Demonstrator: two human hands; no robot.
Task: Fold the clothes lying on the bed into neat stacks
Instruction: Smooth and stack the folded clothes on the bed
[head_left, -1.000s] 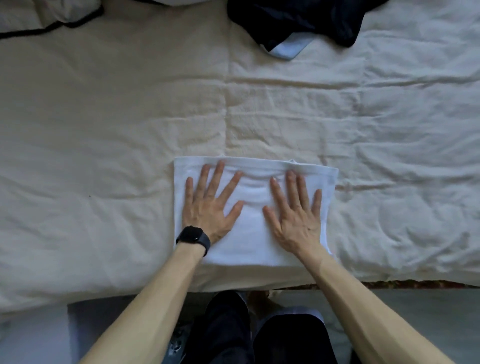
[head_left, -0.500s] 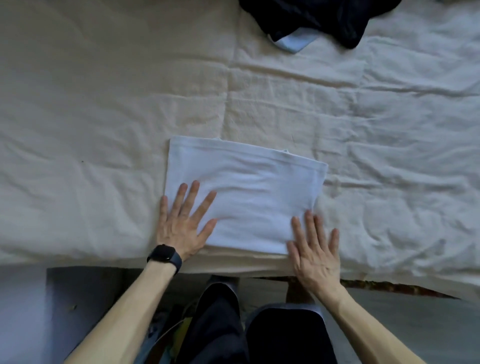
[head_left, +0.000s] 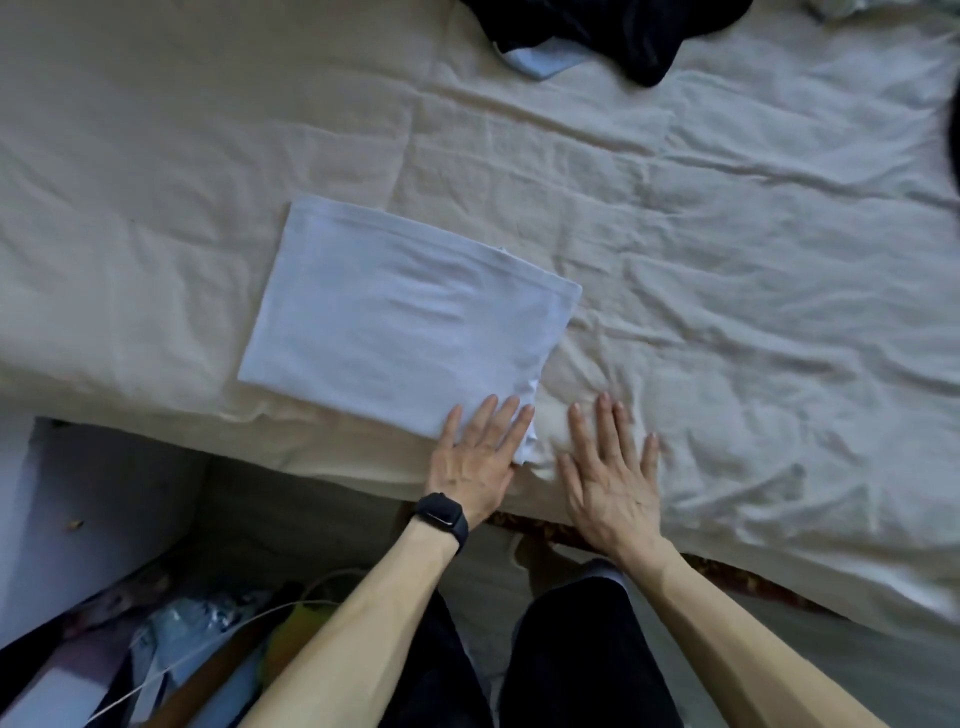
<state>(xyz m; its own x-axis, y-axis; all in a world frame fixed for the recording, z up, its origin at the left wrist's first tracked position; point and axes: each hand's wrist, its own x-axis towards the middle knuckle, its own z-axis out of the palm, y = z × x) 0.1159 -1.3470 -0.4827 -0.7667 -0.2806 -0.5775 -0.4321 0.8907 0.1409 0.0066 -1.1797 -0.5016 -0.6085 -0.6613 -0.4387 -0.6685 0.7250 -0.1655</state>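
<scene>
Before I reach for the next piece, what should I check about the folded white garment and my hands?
1. The folded white garment lies flat as a rectangle on the bed cover: ok.
2. Layers even at its near corner: not ok, the edges look ruffled there.
3. The left hand is free: ok, straight fingers rest on that corner and grip nothing.
4. The right hand is free: ok, it lies flat on the bed cover beside the garment.
5. The dark garment at the far edge is folded: not ok, it lies crumpled.
6. Other clothes outside the view: cannot tell.
</scene>
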